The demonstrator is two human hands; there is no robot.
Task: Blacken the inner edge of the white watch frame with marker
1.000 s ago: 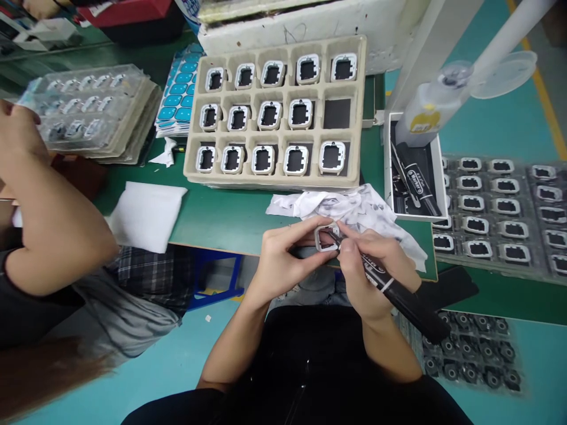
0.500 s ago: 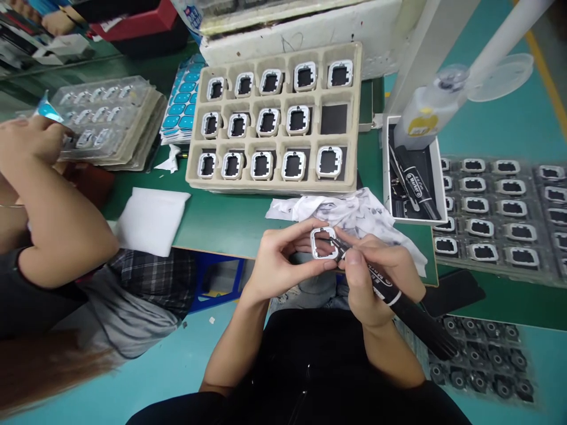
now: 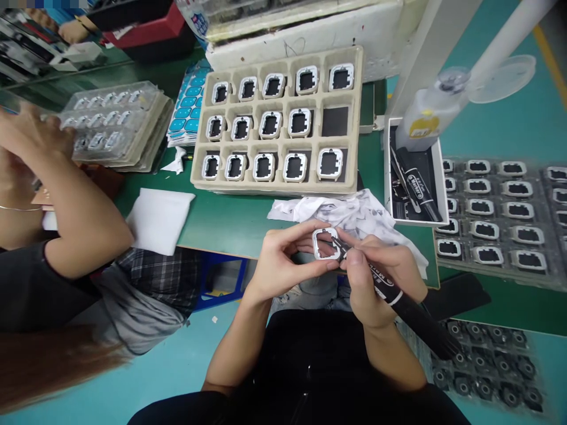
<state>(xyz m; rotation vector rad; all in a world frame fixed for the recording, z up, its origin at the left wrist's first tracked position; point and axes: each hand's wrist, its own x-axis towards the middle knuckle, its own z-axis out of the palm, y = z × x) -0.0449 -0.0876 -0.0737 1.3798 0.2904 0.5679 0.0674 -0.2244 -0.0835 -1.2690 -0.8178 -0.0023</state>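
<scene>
My left hand (image 3: pixel 283 260) pinches a small white frame (image 3: pixel 326 244) between thumb and fingers, over the front edge of the green table (image 3: pixel 221 227). A black marker (image 3: pixel 401 298) lies in my right hand (image 3: pixel 376 274), its tip pointing left and meeting the inner right side of the frame. Beyond my hands a beige tray (image 3: pixel 283 188) holds several similar white frames in its pockets; one pocket at the right of the middle row shows only its dark bottom. Between tray and hands lies a stained white cloth (image 3: pixel 349 206).
At the right, a white box (image 3: pixel 438 177) holds a bottle (image 3: pixel 420 118) and markers, beside clear trays (image 3: pixel 496 206) of frames. A folded white cloth (image 3: pixel 159 218) lies left. A co-worker's arm (image 3: pixel 84 200) reaches over the table at far left, near stacked trays (image 3: pixel 133 147).
The co-worker's hands at far left have shifted, and the bluish piece held there no longer shows clearly. The view has moved slightly. My hands keep the same hold on frame and marker.
</scene>
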